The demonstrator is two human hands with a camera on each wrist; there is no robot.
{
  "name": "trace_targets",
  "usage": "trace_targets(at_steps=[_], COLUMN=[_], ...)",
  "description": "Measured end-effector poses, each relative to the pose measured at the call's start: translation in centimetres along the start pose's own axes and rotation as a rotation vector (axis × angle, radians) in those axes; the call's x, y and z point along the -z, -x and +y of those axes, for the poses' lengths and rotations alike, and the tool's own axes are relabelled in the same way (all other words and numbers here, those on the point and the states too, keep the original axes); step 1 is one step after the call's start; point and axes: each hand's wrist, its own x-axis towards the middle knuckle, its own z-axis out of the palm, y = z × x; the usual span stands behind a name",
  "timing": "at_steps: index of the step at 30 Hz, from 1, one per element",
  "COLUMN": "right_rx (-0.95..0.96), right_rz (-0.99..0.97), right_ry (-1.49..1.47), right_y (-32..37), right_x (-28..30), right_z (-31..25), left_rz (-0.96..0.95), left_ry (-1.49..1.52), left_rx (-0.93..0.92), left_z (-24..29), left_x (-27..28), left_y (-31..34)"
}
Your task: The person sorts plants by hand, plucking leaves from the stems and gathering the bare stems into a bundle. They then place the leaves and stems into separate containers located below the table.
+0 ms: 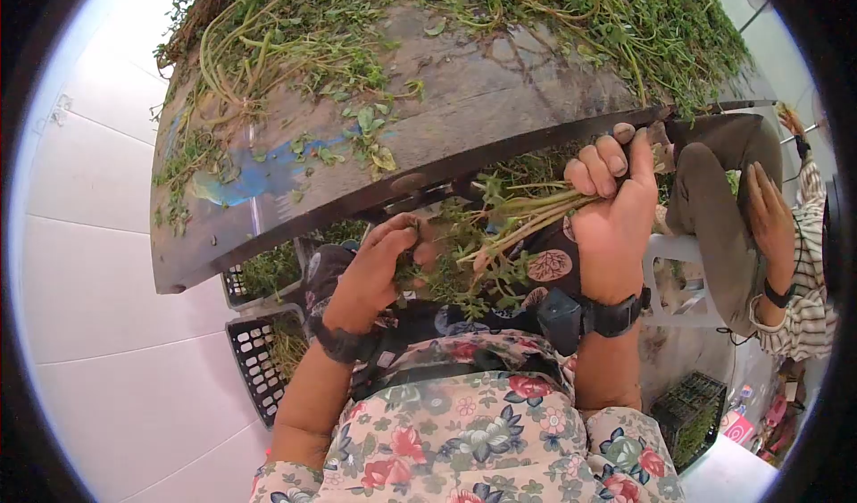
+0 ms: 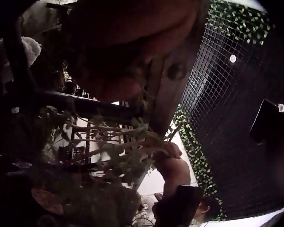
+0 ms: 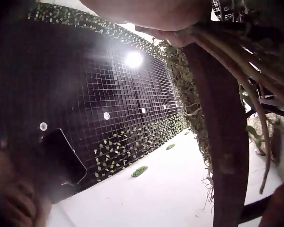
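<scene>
My right hand holds a bunch of leafy green stems just below the table's front edge, fingers curled round the pale stem ends. The leafy tops point left and downward over my lap. Close to those tops is my left hand, with bent fingers; I cannot tell whether they pinch any leaves. In the left wrist view, the stems cross beneath dark, shadowed fingers. Long bare stems run out from under the right hand in the right wrist view.
Heaps of similar greens cover the back of the dark table, with loose sprigs nearer its edge. Black crates holding greens stand below left, another crate below right. A seated person is at the right.
</scene>
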Motion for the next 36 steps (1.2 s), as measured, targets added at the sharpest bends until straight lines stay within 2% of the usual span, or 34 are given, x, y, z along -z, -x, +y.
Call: trace_targets(at_steps=[3, 6, 9, 13, 15, 18, 19, 22, 24, 27, 31, 36], right_rx=[-0.006, 0.004, -0.009, -0.024, -0.023, -0.036, -0.043, 0.003, 0.040, 0.026, 0.003, -0.029], right_rz=[0.008, -0.001, 0.005, 0.055, 0.064, 0.042, 0.028, -0.185, -0.093, -0.021, 0.111, 0.105], right_ry=[-0.053, -0.092, -0.101, -0.113, -0.089, -0.080, -0.082, -0.056, -0.183, -0.298, -0.299, -0.324], right_y=[-0.2, -0.6, -0.7, -0.4, -0.3, -0.4, -0.5, -1.9, -1.9, -2.4, -2.4, -2.6], right_x=[0.0, 0.5, 1.1, 0.6, 0.2, 0.4, 0.5, 2.6, 2.0, 2.3, 2.5, 2.9], right_z=[0.0, -0.2, 0.1, 1.0, 1.2, 1.3, 1.3, 0.5, -1.1, -2.0, -1.2, -1.0], left_rz=[0.131, 0.070, 0.081, 0.142, 0.132, 0.117, 0.117, 0.115, 0.106, 0.184, 0.144, 0.202], left_ry=[-0.022, -0.067, -0.489, -0.890, -0.943, -1.078, -1.087, -1.029, -0.879, -0.567, -0.553, -0.544], left_rx=[-0.079, -0.009, -0.035, -0.276, -0.432, -0.489, -0.450, -0.295, -0.146, -0.155, -0.200, -0.185], left_z=[-0.4, -0.3, 0.0, 0.1, -0.4, -0.7, -0.7, -0.2, 0.5, 0.3, 0.1, -0.6], left_x=[-2.7, -4.3, -5.5, -7.5, -7.7, -6.7, -6.6, -6.3, -5.8, -5.0, -4.4, -5.3], left_y=[0.0, 0.7, 1.0, 0.1, -0.4, -1.1, -1.0, 0.1, 1.1, 1.2, 1.0, 0.4])
